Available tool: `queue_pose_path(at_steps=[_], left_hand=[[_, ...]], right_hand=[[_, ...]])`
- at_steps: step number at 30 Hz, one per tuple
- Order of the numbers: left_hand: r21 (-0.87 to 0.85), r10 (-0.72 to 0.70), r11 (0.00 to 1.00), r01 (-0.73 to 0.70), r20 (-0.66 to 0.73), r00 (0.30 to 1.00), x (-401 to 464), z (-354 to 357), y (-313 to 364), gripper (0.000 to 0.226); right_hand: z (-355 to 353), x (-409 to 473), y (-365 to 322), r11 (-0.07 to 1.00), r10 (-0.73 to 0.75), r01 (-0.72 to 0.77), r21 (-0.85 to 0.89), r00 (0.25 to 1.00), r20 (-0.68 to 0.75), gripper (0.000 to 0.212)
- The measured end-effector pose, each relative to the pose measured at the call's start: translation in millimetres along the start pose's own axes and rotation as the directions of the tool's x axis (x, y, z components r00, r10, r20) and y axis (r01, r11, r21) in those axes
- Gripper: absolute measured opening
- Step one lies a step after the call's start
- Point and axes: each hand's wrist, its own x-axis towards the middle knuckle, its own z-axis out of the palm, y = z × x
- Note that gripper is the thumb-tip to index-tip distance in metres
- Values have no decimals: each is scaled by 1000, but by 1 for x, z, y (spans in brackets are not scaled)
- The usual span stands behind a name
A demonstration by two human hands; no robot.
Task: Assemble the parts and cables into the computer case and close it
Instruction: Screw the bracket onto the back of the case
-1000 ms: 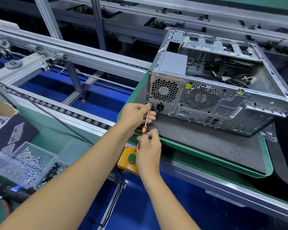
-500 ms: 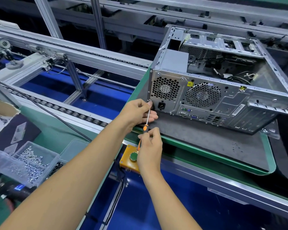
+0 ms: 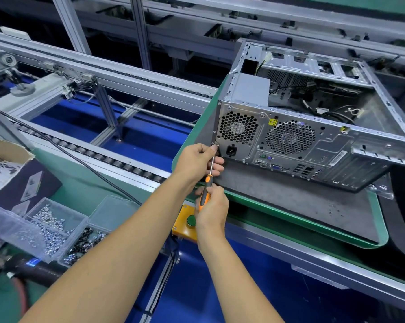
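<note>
We had the computer case (image 3: 313,136) lying on its side on the grey mat (image 3: 301,201) of the green-edged tray (image 3: 383,238), its rear panel facing us and its left end at the tray's left edge, with the open side up and cables (image 3: 332,113) loose inside. Our right hand (image 3: 212,209) was curled round the orange-and-black handle of the screwdriver (image 3: 206,190). Our left hand (image 3: 198,159) was curled at the case's lower left rear corner, fingers steadying the thin steel shaft where its tip met the edge. The screw itself was hidden behind our thumb.

We judged this to be the driving of a rear screw. To do it well, we needed the shaft kept straight in line with the screw, steady pressure inward, and slow turns so the tip would not slip from the head.

The case was bare sheet metal, dull grey, stamped with honeycomb and round fan grilles. The mat looked soft and slightly rough. At the bench's left edge, clear plastic bins (image 3: 47,227) held small bright screws.
</note>
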Motion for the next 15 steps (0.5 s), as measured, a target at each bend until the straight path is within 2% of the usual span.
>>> queue_pose_path(at_steps=[2, 8, 15], left_hand=[[0, 1, 1000, -1, -2, 1000, -2, 1, 1, 22], [51, -9, 999, 9, 5, 1000, -2, 1, 0, 26], [47, -31, 998, 31, 0, 1000, -1, 2, 1, 28]], right_hand=[[-1, 2, 0, 998, 29, -29, 48, 1000, 2, 41], [1, -3, -6, 970, 125, -112, 215, 991, -47, 18], [10, -6, -10, 904, 247, -194, 380, 964, -97, 12]])
